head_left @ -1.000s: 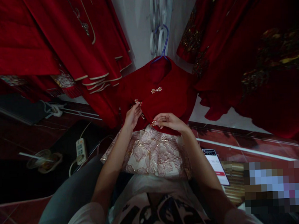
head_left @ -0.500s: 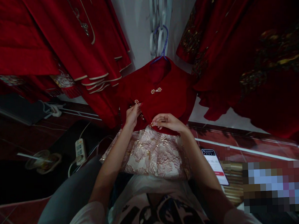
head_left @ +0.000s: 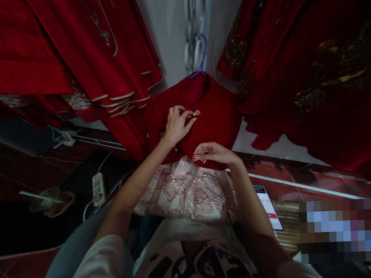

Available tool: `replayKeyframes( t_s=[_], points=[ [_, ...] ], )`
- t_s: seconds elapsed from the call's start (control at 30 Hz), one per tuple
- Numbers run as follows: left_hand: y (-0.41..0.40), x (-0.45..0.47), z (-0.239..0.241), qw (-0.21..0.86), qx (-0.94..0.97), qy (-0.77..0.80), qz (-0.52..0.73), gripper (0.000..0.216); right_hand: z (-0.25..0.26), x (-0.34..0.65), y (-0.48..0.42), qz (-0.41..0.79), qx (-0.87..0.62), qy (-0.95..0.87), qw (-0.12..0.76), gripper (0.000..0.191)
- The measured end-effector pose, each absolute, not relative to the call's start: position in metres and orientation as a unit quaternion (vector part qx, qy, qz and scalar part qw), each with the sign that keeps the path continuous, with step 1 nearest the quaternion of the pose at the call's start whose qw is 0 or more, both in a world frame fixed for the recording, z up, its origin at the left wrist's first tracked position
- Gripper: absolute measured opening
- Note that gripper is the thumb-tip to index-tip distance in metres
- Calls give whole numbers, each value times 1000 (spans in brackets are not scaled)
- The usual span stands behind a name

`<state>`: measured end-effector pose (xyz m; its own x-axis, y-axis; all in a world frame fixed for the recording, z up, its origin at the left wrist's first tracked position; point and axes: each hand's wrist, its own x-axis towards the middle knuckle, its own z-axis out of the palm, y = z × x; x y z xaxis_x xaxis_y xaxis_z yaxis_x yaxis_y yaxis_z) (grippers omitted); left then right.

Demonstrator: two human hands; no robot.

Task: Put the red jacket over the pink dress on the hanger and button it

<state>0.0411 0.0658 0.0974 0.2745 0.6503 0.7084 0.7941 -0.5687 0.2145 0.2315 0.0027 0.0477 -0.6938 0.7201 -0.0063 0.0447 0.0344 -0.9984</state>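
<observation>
A red jacket [head_left: 219, 113] with pearl-and-gold clasps hangs before me on a purple hanger [head_left: 204, 52]. My left hand [head_left: 178, 126] lies over its upper front, thumb and forefinger apart, the fingertips at the left end of the upper clasp [head_left: 196, 113]. Lower down, my right hand [head_left: 216, 152] pinches a small flower-shaped clasp [head_left: 194, 158] at the jacket's lower front edge. More clasp pieces by the left side of the front are partly hidden behind my left hand. Pink-and-gold brocade fabric [head_left: 190, 192] lies across my lap beneath the jacket.
Red garments [head_left: 55, 50] hang at the left, and another embroidered red garment [head_left: 294, 93] hangs at the right. A power strip [head_left: 98, 188] and a plastic cup [head_left: 43, 200] with a straw are at the lower left. At my right lies a lit phone [head_left: 270, 209] on slatted bamboo [head_left: 288, 233].
My left hand has let go of the jacket's left front and moved up and right to the upper clasp, its fingers spreading. My right hand stays at the lower clasp, shifted slightly right.
</observation>
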Motion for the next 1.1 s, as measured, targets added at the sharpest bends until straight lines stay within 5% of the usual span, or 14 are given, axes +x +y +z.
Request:
replayKeyframes(
  t_s=[0.23,0.5,1.1],
  points=[
    [84,55,113,142,-829,-443,-310,19,44,233,3,607,-295,-679,288,29],
    [88,49,120,157,-850,-411,-290,21,74,222,14,521,-341,-586,519,27],
    [93,43,129,16,-871,-389,-299,17,91,221,25,459,-358,-612,535,32]
  ],
)
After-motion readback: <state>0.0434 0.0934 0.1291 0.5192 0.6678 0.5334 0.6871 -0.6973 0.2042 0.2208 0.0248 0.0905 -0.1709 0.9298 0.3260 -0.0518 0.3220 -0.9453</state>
